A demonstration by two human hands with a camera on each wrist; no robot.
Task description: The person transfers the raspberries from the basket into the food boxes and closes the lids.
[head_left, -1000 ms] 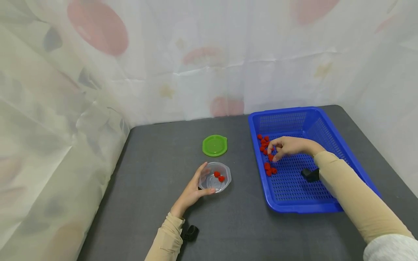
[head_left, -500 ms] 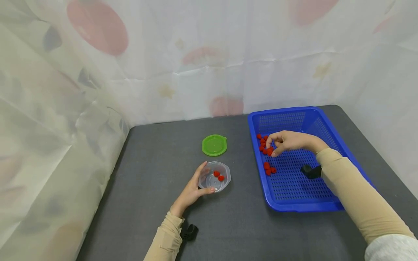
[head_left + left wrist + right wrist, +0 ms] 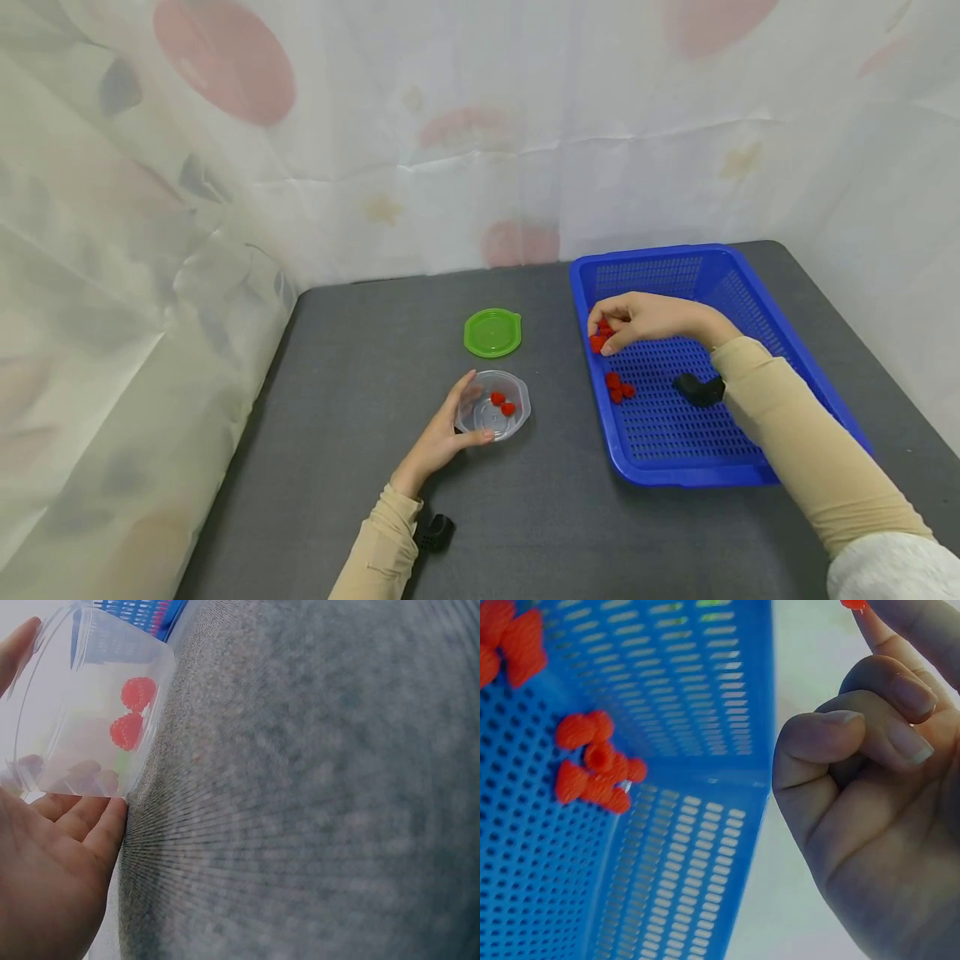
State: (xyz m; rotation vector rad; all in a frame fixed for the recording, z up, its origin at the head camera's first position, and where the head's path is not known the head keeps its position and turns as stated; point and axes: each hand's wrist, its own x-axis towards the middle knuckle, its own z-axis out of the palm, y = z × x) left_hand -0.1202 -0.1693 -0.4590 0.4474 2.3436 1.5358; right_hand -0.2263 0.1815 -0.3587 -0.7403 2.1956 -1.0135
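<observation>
On the grey table, my left hand (image 3: 435, 446) holds a clear plastic container (image 3: 519, 427) by its side, thumb at the near rim and fingers on the far side. Two red raspberries (image 3: 138, 694) lie inside it, seen through the wall in the left wrist view. At right, my right hand (image 3: 656, 318) is at the left wall of a blue perforated basket (image 3: 675, 477). Its thumb and index finger pinch a raspberry (image 3: 853, 604), just showing at the right wrist view's top edge. More raspberries (image 3: 600, 772) lie in the basket, partly hidden by that hand in the head view.
Behind the container lies a round green lid (image 3: 492, 333) flat on the table (image 3: 360, 375). A separate small cluster of raspberries (image 3: 618, 388) sits near the basket's left side. Patterned curtains (image 3: 465, 200) close off the back and both sides.
My right hand has moved left and slightly toward the back, carrying the pinched raspberry to the basket's left wall. The left hand and container have stayed in place.
</observation>
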